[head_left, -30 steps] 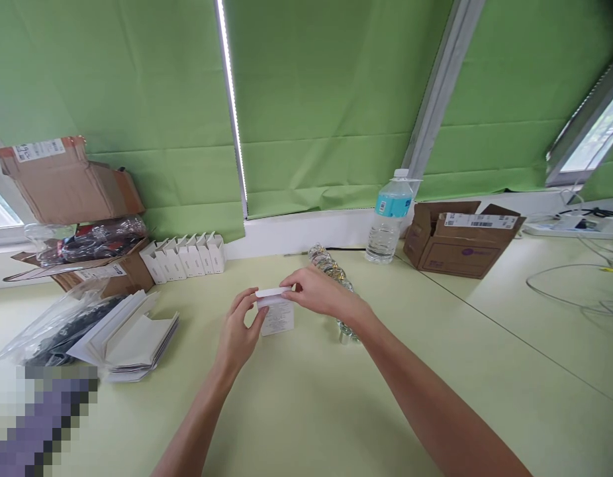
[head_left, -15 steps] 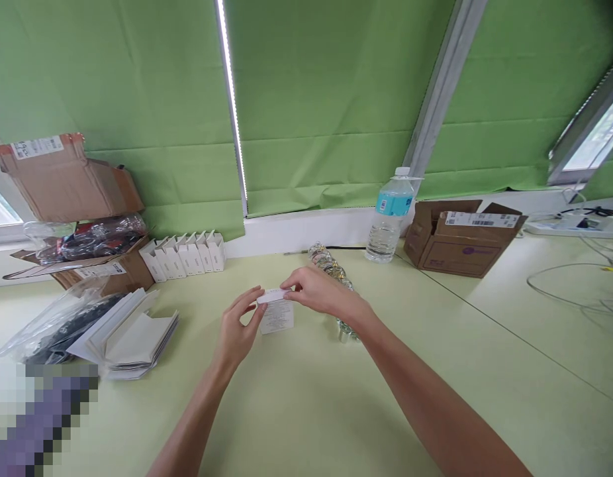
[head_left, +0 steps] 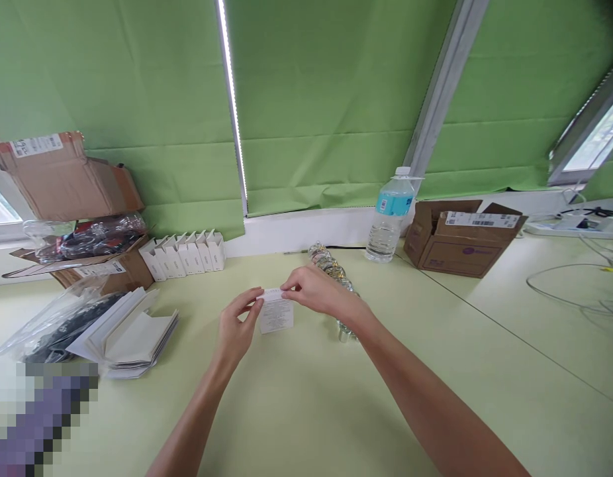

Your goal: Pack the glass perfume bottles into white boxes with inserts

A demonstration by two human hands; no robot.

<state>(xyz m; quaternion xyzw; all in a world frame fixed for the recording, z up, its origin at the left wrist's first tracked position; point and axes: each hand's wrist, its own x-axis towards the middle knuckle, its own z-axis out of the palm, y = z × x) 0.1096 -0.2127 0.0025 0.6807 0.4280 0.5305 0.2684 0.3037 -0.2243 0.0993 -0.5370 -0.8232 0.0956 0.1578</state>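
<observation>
A small white printed paper (head_left: pixel 277 317) is near the middle of the table, its top edge folded into a narrow strip. My left hand (head_left: pixel 238 324) pinches the left end of that strip between thumb and fingers. The right end is pinched by my right hand (head_left: pixel 314 290). Under and behind my right wrist lies a shiny silver and gold roll (head_left: pixel 331 266), partly hidden by the hand and forearm.
White folded boxes (head_left: pixel 187 256) stand in a row at the back left, beside stacked brown cartons (head_left: pixel 68 179). White flat sheets (head_left: pixel 138 341) lie at the left. A water bottle (head_left: pixel 390 215) and an opened brown box (head_left: pixel 460 242) stand back right, cables (head_left: pixel 555 288) farther right.
The folded strip at the paper's top has tipped slightly and now lies more in line with the sheet. My left hand has shifted slightly; both hands keep their pinch.
</observation>
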